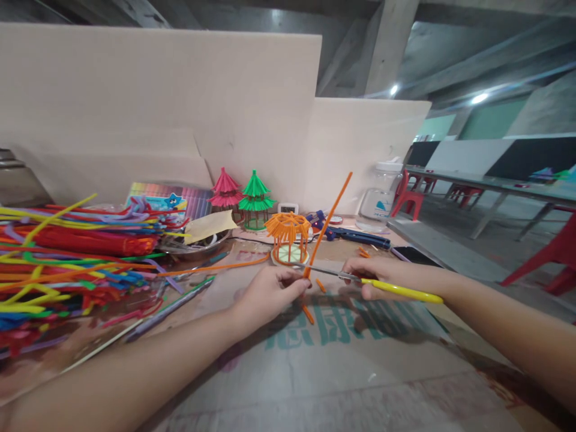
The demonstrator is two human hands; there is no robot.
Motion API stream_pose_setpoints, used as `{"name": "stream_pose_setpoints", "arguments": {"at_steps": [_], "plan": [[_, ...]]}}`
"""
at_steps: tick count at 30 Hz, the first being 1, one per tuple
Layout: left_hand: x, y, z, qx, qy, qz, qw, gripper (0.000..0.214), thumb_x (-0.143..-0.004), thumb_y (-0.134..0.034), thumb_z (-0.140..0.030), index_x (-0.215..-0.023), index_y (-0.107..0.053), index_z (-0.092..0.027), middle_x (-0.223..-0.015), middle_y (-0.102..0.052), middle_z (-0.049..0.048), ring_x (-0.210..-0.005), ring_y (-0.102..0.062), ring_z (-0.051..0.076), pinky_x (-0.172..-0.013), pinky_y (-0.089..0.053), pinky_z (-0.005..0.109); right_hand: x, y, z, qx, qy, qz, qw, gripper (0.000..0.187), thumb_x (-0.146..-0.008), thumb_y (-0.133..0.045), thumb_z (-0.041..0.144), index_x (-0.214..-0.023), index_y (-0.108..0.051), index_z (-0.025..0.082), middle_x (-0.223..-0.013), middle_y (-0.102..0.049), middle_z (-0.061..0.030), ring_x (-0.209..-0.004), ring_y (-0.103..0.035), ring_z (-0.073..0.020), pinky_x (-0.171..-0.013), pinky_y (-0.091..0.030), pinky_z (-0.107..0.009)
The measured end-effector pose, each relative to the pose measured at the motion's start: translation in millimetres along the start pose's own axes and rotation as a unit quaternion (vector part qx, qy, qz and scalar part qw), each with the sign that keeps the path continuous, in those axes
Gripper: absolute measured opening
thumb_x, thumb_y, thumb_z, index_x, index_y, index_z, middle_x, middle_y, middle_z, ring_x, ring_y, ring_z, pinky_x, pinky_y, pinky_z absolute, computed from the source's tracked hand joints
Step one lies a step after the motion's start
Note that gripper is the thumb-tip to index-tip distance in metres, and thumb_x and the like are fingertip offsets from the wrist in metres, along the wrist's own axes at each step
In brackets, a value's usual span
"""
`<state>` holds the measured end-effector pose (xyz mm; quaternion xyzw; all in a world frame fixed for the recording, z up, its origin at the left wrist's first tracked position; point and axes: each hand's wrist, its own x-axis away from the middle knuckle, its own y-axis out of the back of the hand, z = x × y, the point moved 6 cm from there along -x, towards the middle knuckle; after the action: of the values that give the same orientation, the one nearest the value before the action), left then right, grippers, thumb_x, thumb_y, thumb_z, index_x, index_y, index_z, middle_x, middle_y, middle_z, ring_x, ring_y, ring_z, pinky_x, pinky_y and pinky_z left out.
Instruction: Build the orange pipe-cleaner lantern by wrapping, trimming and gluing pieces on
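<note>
My left hand (281,294) pinches an orange pipe cleaner (330,219) near its lower end, and the stem leans up to the right. In my right hand (371,276) is a pair of scissors (400,290) with yellow handles. Their blades point left and meet the orange stem just above my left fingertips. Short orange cut pieces (308,314) lie on the table below my hands. Just behind stands a small orange pavilion (288,228) of pipe cleaners, with a fringed roof and posts on a round pale base.
Bundles of coloured pipe cleaners (81,246) fill the left side. Red (223,191) and green (255,195) pavilions stand behind, by a marker set (168,204). A blue glue gun (355,234), a clear bottle (380,198) and a phone (416,256) are at right.
</note>
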<state>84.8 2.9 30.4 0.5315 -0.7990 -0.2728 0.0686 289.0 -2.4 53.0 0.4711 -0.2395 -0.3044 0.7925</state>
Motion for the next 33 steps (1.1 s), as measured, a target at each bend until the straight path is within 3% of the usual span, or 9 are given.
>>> {"name": "stream_pose_setpoints", "arguments": {"at_steps": [5, 15, 24, 33], "plan": [[0.2, -1.4, 5.1, -0.030, 0.015, 0.004, 0.999, 0.032, -0.083, -0.054, -0.036, -0.080, -0.075, -0.011, -0.074, -0.073, 0.0053, -0.069, -0.063, 0.017, -0.064, -0.045, 0.024, -0.2, -0.9, 0.4, -0.014, -0.005, -0.006, 1.000, 0.040, -0.090, -0.049, 0.057, -0.101, -0.056, 0.020, -0.090, -0.059, -0.0028, -0.078, -0.052, -0.0184, -0.065, -0.039, -0.027], [-0.3, -0.3, 3.6, -0.032, 0.009, -0.001, 0.999, 0.030, -0.081, -0.055, -0.034, -0.083, -0.076, -0.012, -0.080, -0.075, 0.0059, -0.076, -0.065, 0.019, -0.068, -0.047, 0.025, 0.6, -2.6, 5.7, -0.030, 0.001, 0.012, 0.999, 0.041, -0.090, -0.047, 0.058, -0.104, -0.052, 0.019, -0.089, -0.055, -0.0024, -0.074, -0.048, -0.0160, -0.062, -0.037, -0.025], [-0.5, 0.4, 1.3, -0.038, 0.018, 0.004, 0.999, 0.034, -0.082, -0.055, -0.038, -0.085, -0.077, -0.012, -0.082, -0.075, 0.0056, -0.076, -0.066, 0.019, -0.068, -0.047, 0.024, 1.1, -5.5, -8.8, -0.033, 0.032, 0.017, 0.999, 0.038, -0.091, -0.049, 0.052, -0.111, -0.049, 0.019, -0.092, -0.053, -0.0026, -0.077, -0.047, -0.0159, -0.066, -0.039, -0.026], [-0.2, 0.4, -1.5, -0.033, -0.002, 0.008, 0.999, 0.031, -0.082, -0.055, -0.034, -0.087, -0.077, -0.013, -0.085, -0.077, 0.0058, -0.079, -0.068, 0.019, -0.070, -0.049, 0.025, -1.2, -5.5, -10.9, -0.040, 0.008, 0.016, 0.999, 0.040, -0.086, -0.054, 0.051, -0.108, -0.051, 0.018, -0.091, -0.054, -0.0037, -0.077, -0.047, -0.0168, -0.064, -0.039, -0.027]]}}
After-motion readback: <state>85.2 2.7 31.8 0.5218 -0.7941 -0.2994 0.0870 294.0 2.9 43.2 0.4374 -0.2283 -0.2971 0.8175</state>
